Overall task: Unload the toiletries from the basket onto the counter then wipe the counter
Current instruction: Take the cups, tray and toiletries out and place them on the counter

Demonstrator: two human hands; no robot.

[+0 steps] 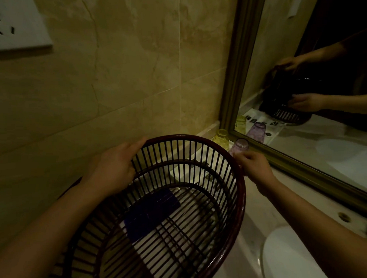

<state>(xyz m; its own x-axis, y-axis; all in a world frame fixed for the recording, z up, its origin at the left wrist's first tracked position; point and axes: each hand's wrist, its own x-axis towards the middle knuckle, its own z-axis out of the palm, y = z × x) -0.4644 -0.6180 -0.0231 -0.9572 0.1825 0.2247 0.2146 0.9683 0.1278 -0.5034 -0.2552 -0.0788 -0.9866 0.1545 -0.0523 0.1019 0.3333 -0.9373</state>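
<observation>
The slatted basket (pixel 242 200) hangs tilted over the counter (pixel 254 230), the left hand (pixel 115 168) with fingers (pixel 135 149) curled over its rim and the right hand (pixel 255 167) gripping the opposite side; it looks light and stiff, best held by that thick rim.

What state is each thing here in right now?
Basket: tilted, held at its rim by both hands.
Left hand: grips the rim.
Right hand: grips the rim.
Yellow glass: upside down on the counter.
Purple glass: upside down beside it.
</observation>
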